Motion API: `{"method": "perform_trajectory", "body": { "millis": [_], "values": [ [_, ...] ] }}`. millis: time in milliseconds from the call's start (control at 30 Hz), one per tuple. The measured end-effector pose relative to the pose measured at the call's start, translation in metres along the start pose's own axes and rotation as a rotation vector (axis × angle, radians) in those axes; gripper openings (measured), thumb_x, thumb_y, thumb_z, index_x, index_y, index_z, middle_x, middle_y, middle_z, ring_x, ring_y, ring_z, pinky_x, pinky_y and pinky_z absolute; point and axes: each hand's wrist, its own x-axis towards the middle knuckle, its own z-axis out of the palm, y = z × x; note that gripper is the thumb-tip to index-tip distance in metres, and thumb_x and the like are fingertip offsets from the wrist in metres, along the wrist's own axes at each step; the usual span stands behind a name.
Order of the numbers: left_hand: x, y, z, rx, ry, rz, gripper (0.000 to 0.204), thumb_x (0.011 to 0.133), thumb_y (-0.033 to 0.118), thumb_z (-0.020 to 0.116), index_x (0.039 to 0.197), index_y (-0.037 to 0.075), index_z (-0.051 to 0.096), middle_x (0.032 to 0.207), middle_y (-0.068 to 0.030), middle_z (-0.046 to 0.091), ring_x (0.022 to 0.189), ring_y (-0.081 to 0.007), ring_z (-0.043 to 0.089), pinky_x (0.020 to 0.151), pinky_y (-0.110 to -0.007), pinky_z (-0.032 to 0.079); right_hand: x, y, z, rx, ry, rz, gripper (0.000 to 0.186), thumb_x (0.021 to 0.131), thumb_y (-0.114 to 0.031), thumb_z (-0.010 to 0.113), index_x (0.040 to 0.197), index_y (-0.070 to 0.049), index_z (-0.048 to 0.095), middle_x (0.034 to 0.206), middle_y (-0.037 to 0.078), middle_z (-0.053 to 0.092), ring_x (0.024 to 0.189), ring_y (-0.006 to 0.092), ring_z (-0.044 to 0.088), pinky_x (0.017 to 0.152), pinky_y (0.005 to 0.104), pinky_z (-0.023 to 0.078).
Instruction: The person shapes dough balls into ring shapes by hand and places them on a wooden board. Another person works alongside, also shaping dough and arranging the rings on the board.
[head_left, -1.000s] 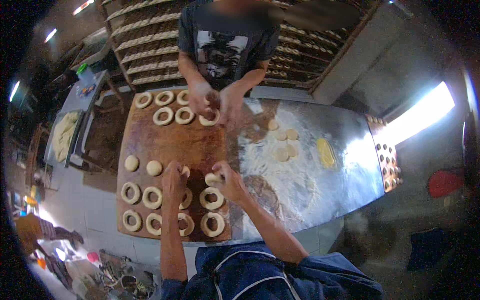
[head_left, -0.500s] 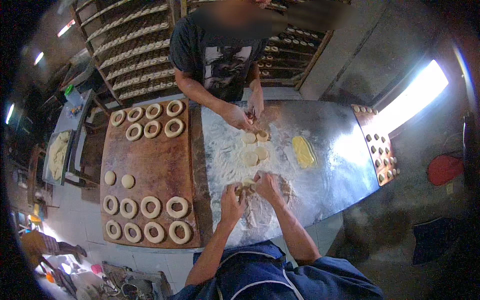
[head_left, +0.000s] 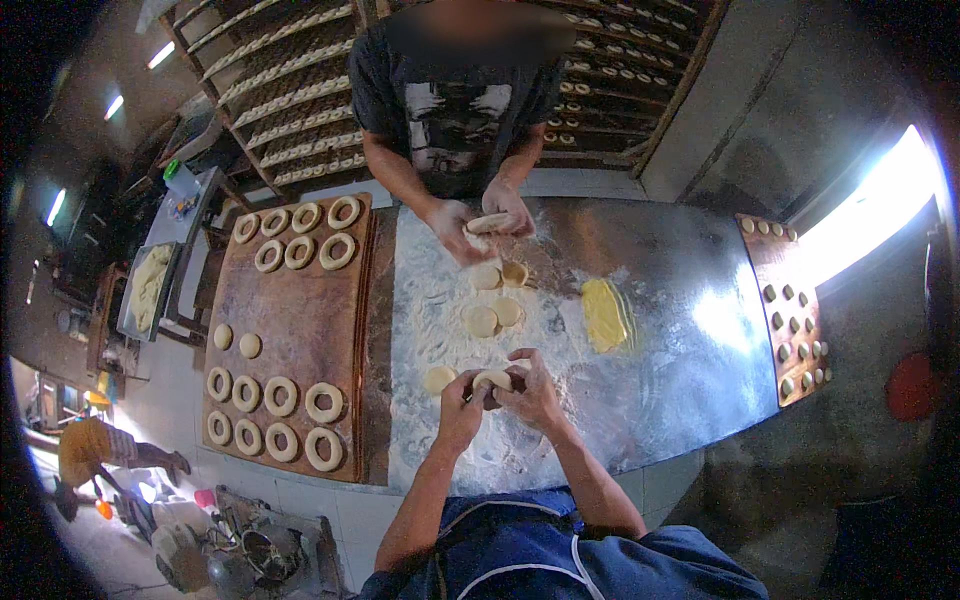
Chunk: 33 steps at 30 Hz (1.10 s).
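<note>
Between my two hands, above the floured table, is a pale dough ring [head_left: 491, 379]. My left hand [head_left: 462, 408] grips its left side with bent fingers. On the other side, my right hand [head_left: 532, 394] holds the ring, its fingers curled around the edge. A flat dough disc [head_left: 439, 378] lies just left of my left hand. Farther off lie several dough discs [head_left: 480, 321], some overlapping. Across the table, a co-worker's hands [head_left: 506, 208] hold another dough ring [head_left: 488, 222].
A wooden board [head_left: 285, 335] at the left carries several dough rings and two dough balls. Right of the discs lies a yellow slab [head_left: 606, 315]. Another board [head_left: 790, 325] with small dough pieces stands at the table's right end. Racks [head_left: 290, 110] of rings stand behind the co-worker.
The dough between my hands now shows as a ring, turned toward me. A disc beside my left hand has come into view. The co-worker's hands have lifted a ring off the table.
</note>
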Motion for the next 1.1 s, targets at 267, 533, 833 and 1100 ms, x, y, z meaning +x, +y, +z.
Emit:
{"method": "perform_trajectory", "body": {
  "millis": [267, 533, 833, 1100],
  "values": [
    [-0.005, 0.014, 0.027, -0.578, -0.181, -0.102, 0.052, 0.078, -0.012, 0.057, 0.123, 0.011, 0.044, 0.103, -0.0089, 0.062, 0.089, -0.0181, 0.062, 0.072, -0.026, 0.049, 0.006, 0.008, -0.037, 0.876, -0.219, 0.258, 0.038, 0.092, -0.025, 0.052, 0.123, -0.005, 0.048, 0.090, 0.007, 0.060, 0.080, 0.0152, 0.059, 0.071, 0.0263, 0.048],
    [0.013, -0.005, 0.030, 0.360, 0.097, 0.330, 0.016, 0.089, 0.024, 0.051, 0.100, 0.013, 0.046, 0.091, -0.0038, 0.054, 0.071, -0.0182, 0.058, 0.056, -0.033, 0.045, -0.002, 0.038, -0.015, 0.511, -0.006, 0.149, 0.062, 0.096, -0.051, 0.043, 0.091, 0.007, 0.062, 0.083, 0.014, 0.063, 0.073, 0.0218, 0.059, 0.068, 0.0338, 0.048],
    [0.003, 0.011, 0.016, 0.454, 0.126, 0.334, 0.036, 0.094, 0.033, 0.043, 0.071, 0.006, 0.045, 0.065, -0.0038, 0.047, 0.059, -0.0209, 0.050, 0.050, -0.035, 0.038, -0.012, 0.012, 0.030, 0.204, 0.095, 0.254, 0.062, 0.098, -0.049, 0.043, 0.079, 0.006, 0.066, 0.063, 0.013, 0.063, 0.063, 0.0202, 0.056, 0.068, 0.0367, 0.049],
    [0.008, -0.030, -0.034, -0.543, 0.202, -0.128, 0.025, 0.091, 0.033, 0.056, 0.087, 0.008, 0.054, 0.072, -0.0038, 0.054, 0.069, -0.0122, 0.057, 0.056, -0.032, 0.047, -0.006, 0.049, 0.072, -0.145, 0.111, -0.022, 0.065, 0.099, -0.052, 0.036, 0.084, 0.006, 0.062, 0.067, 0.005, 0.055, 0.063, 0.0175, 0.055, 0.063, 0.0354, 0.046]
  ]
}}
